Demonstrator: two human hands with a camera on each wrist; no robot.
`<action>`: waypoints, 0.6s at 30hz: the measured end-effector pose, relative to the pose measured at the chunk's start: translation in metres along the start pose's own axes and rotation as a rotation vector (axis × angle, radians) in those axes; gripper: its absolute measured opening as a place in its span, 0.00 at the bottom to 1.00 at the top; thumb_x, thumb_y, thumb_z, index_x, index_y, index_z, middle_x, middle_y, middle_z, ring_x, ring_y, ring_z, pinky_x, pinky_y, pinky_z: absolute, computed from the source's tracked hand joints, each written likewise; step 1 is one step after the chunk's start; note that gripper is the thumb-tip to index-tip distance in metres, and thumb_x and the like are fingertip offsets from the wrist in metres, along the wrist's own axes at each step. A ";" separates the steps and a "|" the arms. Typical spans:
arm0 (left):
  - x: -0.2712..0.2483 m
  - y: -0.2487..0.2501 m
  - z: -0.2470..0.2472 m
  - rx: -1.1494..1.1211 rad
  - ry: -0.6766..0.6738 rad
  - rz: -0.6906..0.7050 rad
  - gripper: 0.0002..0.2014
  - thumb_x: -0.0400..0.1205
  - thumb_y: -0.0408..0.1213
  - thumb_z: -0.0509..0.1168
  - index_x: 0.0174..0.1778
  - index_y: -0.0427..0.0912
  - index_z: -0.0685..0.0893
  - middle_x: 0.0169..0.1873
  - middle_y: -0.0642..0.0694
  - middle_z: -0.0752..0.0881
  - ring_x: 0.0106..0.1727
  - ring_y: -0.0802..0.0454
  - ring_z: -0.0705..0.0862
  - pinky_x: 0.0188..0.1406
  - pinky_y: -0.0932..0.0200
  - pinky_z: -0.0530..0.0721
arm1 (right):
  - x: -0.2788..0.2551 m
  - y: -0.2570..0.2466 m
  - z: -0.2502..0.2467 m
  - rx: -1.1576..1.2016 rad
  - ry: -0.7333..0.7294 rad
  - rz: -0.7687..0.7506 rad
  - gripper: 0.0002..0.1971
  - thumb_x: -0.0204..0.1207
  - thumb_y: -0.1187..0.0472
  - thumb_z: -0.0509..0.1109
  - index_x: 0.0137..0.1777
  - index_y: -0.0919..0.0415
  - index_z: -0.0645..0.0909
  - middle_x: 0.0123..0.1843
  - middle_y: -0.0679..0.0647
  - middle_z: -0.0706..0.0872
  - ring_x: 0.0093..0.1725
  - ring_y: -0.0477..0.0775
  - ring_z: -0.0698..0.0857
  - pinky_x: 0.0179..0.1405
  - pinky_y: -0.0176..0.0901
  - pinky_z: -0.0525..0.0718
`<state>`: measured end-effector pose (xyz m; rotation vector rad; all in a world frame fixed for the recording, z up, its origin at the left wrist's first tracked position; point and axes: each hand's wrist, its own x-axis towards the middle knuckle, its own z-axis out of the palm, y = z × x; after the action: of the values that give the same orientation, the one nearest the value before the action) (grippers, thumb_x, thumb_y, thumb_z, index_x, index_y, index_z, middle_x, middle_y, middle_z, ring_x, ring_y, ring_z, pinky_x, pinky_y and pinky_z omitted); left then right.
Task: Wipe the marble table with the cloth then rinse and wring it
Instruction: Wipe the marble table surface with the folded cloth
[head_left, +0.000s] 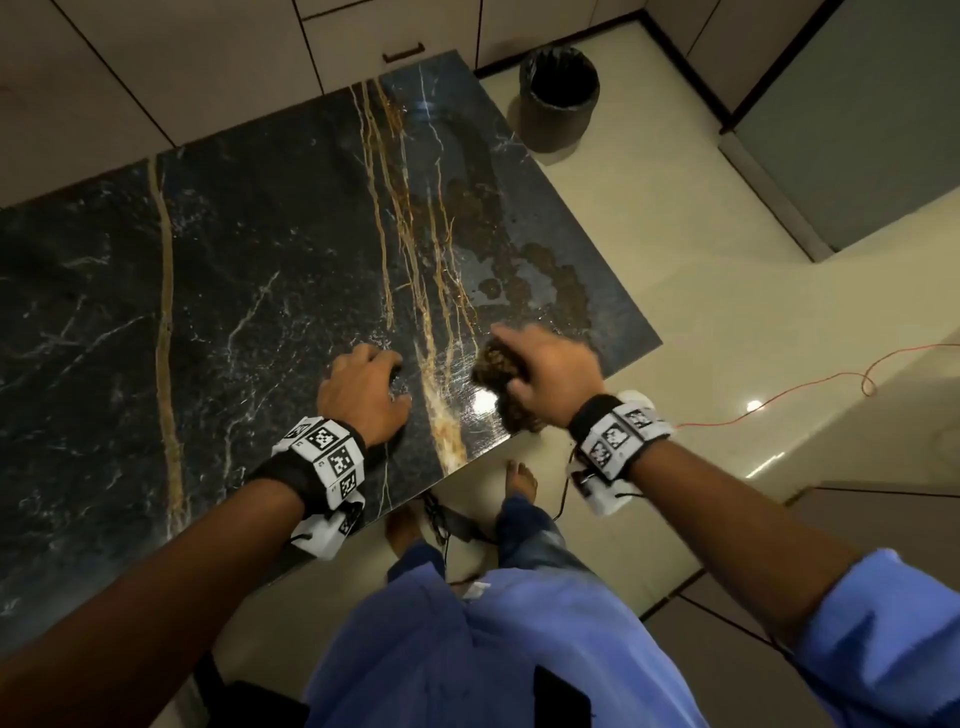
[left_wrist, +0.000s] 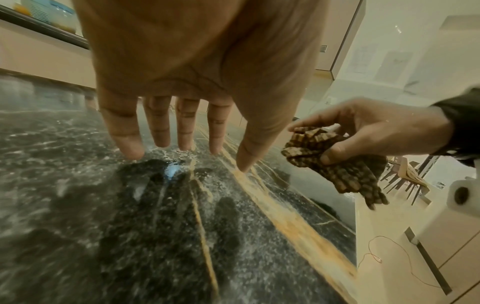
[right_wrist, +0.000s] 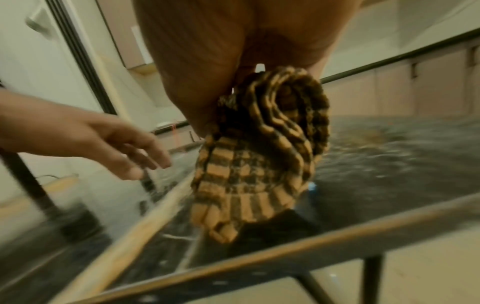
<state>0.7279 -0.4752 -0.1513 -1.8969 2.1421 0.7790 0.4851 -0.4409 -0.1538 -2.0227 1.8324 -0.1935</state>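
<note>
Cloth (head_left: 501, 376) was bunched in your right hand (head_left: 550, 376) just above the table (head_left: 208, 291) edge, your left hand (head_left: 363, 392) rested flat with fingers spread, so you needed to press down and rub hard.

Left hand (left_wrist: 197, 67) spread wide over the dark marble table (left_wrist: 116, 236), fingers (left_wrist: 122, 131) straight, tips touching the wet-looking surface beside an orange vein, right hand (left_wrist: 384, 127) just off the table edge, gripping a bunched checked cloth (left_wrist: 335, 162)
</note>
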 end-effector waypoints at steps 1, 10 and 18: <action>0.001 0.003 -0.001 0.010 -0.004 -0.010 0.25 0.75 0.48 0.71 0.69 0.52 0.76 0.69 0.46 0.73 0.70 0.41 0.71 0.64 0.40 0.77 | 0.001 -0.015 0.008 0.018 -0.016 -0.063 0.29 0.73 0.55 0.71 0.75 0.46 0.72 0.60 0.48 0.84 0.57 0.52 0.83 0.53 0.48 0.84; 0.026 0.032 -0.004 0.076 -0.073 -0.074 0.40 0.68 0.52 0.78 0.74 0.53 0.69 0.76 0.45 0.65 0.80 0.37 0.59 0.69 0.28 0.71 | 0.040 -0.013 0.027 0.031 -0.035 -0.038 0.28 0.75 0.61 0.66 0.75 0.47 0.70 0.64 0.50 0.84 0.59 0.58 0.84 0.51 0.56 0.87; 0.041 0.057 0.000 0.041 -0.068 -0.212 0.43 0.66 0.50 0.80 0.76 0.51 0.66 0.81 0.44 0.60 0.81 0.36 0.58 0.72 0.30 0.69 | 0.080 0.100 -0.042 -0.032 -0.016 0.141 0.29 0.71 0.59 0.70 0.75 0.50 0.73 0.65 0.56 0.82 0.61 0.63 0.82 0.59 0.52 0.80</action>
<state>0.6663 -0.5083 -0.1550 -2.0043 1.8643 0.7390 0.3876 -0.5332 -0.1667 -1.9005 1.9705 -0.1084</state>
